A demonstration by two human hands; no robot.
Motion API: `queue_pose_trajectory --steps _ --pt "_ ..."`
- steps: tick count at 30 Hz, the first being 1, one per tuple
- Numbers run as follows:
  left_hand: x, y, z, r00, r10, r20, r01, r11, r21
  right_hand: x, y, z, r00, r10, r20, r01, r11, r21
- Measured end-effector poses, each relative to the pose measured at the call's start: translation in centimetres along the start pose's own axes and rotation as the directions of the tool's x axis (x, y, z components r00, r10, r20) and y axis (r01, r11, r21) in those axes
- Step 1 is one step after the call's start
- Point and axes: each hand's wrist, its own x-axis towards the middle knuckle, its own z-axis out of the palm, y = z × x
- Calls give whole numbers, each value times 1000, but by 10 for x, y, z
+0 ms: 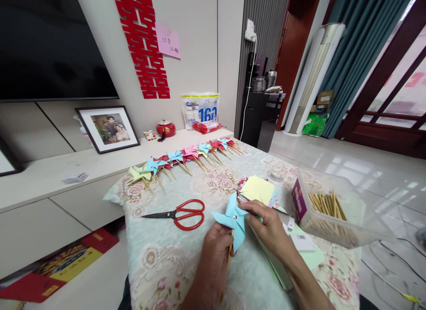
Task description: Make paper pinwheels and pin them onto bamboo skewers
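A light blue paper pinwheel (229, 214) on a wooden stick is between my hands above the front of the table. My left hand (216, 250) is closed around the stick just below the pinwheel's blades. With thumb and forefinger, my right hand (266, 223) pinches the tip of the right blade. A pin head shows at the pinwheel's centre. To the left lie red-handled scissors (179, 214), blades pointing left. Behind my right hand is a stack of coloured paper squares (256, 189), yellow on top. Green paper sheets (311, 254) lie partly under my right forearm.
Finished-looking pinwheels (175, 156) in several colours line the table's far edge. On the right stands a clear plastic bin (333, 228) with wooden sticks (329, 205). A small round clear container (278, 173) sits behind the paper stack. A white cabinet (96, 188) borders the table.
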Motion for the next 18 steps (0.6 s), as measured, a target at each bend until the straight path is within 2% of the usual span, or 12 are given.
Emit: queue_pose_trajectory --steps 4,7,9,12,15,18 --pt "1 -3 -2 1000 1 18 -1 1000 1 0 -5 0 1000 -1 17 1 1000 3" --pt "2 -3 -3 999 36 30 -36 999 -8 0 -9 -1 1000 17 -17 -17 1000 9" --pt "2 -1 -4 998 63 5 -63 998 -15 0 -11 -1 995 62 -78 -59 998 30" --pt "2 2 -6 997 56 -49 -59 997 -48 0 -15 -1 969 206 -136 -194 976 95" --pt "3 4 -6 998 26 -53 -34 989 -146 1 -18 1 936 351 -27 -335 913 234" --pt "2 6 -5 999 15 -38 -24 973 -227 2 -22 5 903 403 151 -428 802 417"
